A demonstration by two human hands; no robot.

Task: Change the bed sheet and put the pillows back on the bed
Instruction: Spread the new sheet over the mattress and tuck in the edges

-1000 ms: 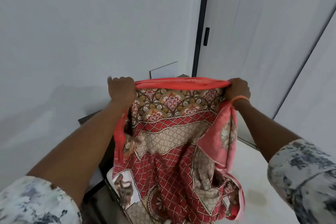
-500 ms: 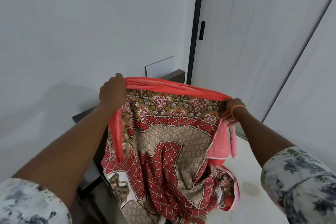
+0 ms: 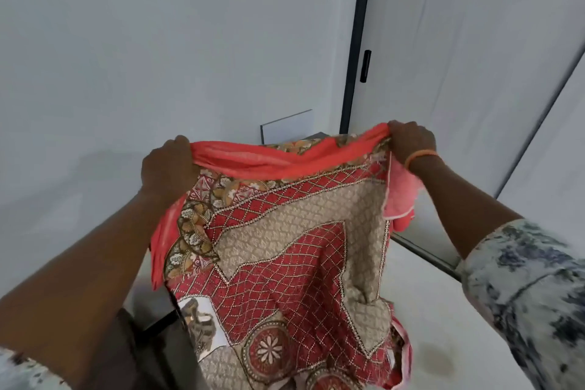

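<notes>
A large red and beige patterned bed sheet (image 3: 285,250) hangs across the centre and lower middle of the frame, its coral top edge stretched between two raised hands. The left hand (image 3: 169,165), centre left, has fingers curled round that edge. The right hand (image 3: 411,142), centre right and wearing an orange wristband (image 3: 419,157), pinches the other end.

The bed sheet (image 3: 285,247) I hold up runs off the bottom edge, hiding most of the dark furniture (image 3: 158,323) behind it; my fingers (image 3: 408,133) vanish into its bunched red hem.
</notes>
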